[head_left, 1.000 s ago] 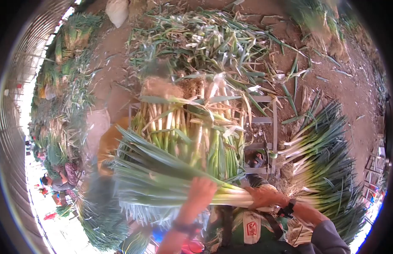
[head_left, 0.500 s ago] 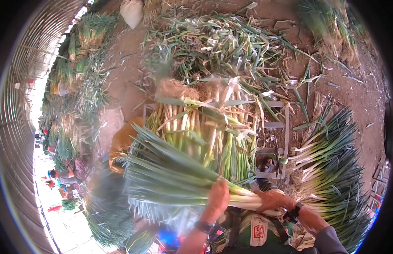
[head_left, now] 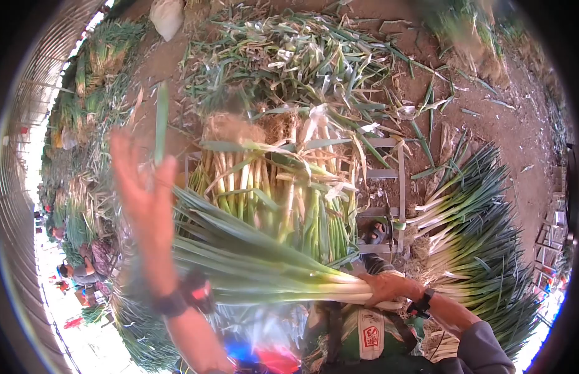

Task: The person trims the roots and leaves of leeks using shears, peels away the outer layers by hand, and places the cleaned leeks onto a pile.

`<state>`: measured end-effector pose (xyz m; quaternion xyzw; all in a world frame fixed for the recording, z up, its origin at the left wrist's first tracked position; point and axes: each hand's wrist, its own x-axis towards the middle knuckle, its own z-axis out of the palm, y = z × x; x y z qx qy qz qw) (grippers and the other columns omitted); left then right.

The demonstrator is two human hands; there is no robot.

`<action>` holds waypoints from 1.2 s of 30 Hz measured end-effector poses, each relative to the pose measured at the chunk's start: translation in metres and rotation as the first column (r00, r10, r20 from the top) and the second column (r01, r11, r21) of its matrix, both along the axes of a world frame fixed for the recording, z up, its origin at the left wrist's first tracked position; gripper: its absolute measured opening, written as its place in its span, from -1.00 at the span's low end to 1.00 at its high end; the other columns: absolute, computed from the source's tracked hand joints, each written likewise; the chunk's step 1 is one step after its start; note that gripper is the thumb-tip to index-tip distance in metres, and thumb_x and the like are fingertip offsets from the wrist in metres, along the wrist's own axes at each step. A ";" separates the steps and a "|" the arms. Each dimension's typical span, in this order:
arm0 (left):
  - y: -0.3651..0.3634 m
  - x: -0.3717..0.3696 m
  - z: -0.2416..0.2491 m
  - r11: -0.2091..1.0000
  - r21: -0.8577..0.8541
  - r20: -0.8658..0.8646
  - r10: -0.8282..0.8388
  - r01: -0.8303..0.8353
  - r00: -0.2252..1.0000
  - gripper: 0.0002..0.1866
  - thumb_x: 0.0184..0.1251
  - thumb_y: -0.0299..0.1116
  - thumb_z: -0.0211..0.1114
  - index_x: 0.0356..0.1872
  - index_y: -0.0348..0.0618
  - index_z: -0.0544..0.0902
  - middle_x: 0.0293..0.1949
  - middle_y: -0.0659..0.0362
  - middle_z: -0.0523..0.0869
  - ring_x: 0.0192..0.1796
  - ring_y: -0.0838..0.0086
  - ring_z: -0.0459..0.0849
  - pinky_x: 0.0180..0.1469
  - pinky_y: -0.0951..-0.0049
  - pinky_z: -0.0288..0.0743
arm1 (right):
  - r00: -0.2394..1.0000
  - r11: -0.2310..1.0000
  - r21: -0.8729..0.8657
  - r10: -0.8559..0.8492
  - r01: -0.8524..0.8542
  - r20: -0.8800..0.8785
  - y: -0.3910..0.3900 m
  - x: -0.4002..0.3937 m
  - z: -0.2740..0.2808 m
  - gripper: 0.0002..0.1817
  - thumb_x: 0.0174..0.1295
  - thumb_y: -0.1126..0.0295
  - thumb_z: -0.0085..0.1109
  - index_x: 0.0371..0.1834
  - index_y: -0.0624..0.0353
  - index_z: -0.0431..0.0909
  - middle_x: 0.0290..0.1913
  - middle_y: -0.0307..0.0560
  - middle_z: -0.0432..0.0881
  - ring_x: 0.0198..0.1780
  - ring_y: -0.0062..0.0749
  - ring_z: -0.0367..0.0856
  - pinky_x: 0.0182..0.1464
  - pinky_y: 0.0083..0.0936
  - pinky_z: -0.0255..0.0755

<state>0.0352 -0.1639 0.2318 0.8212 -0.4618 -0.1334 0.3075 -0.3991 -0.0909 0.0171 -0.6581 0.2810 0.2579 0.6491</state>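
My right hand (head_left: 394, 288) is wrapped round the white stalks of a bunch of long green onions (head_left: 270, 268). The bunch lies sideways in front of me, its green leaves fanning to the left. Raised at the left, away from the bunch, my left hand (head_left: 141, 199) has its fingers apart and is blurred by motion. Just above that hand a loose green leaf (head_left: 161, 121) appears in the air. Behind the held bunch, more green onions (head_left: 258, 177) with brown roots and dry leaves rest on a metal frame (head_left: 401, 187).
Cleaned green onions (head_left: 482, 249) are stacked on the ground at the right. A heap of stripped leaves (head_left: 308, 59) covers the soil ahead. More onion bundles (head_left: 105, 53) line the left side, where a person (head_left: 86, 271) sits. A white sack (head_left: 167, 19) stands at the far end.
My left hand has let go of the bunch and swung up to the left, and the loose leaf now shows there. My right hand keeps its hold on the stalks.
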 end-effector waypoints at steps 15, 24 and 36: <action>0.194 -0.111 -0.168 0.809 0.402 0.161 -0.524 0.430 0.836 -0.76 0.26 -0.26 0.40 -0.17 -0.16 0.61 -0.11 0.05 0.61 0.03 0.12 0.56 0.21 -0.06 0.31 | 1.000 0.995 0.097 0.020 -0.021 0.009 -0.010 0.008 0.002 0.06 -0.03 -0.04 0.54 0.51 0.16 0.18 0.05 0.30 0.69 0.06 0.09 0.71 0.11 -0.16 0.53; 0.202 -0.087 -0.186 0.909 0.362 -0.008 -0.219 0.207 0.976 -0.81 0.21 -0.41 0.45 -0.20 -0.18 0.65 -0.22 0.02 0.68 -0.20 0.10 0.71 -0.12 0.15 0.59 | 1.000 0.997 0.073 0.018 -0.018 0.007 -0.006 0.006 0.005 0.10 -0.04 -0.08 0.55 0.51 0.12 0.15 0.05 0.31 0.68 0.04 0.12 0.71 0.11 -0.13 0.53; 0.195 -0.070 -0.194 0.762 0.563 -0.027 -0.372 0.322 0.928 -0.70 0.20 -0.30 0.49 -0.05 -0.04 0.71 -0.10 0.08 0.71 -0.23 0.12 0.76 -0.10 0.14 0.63 | 0.969 0.990 -0.033 -0.143 0.140 -0.203 0.002 0.006 -0.032 -0.28 0.44 -0.27 -0.06 0.10 0.25 0.64 -0.02 0.32 0.71 0.06 0.16 0.69 0.13 -0.11 0.50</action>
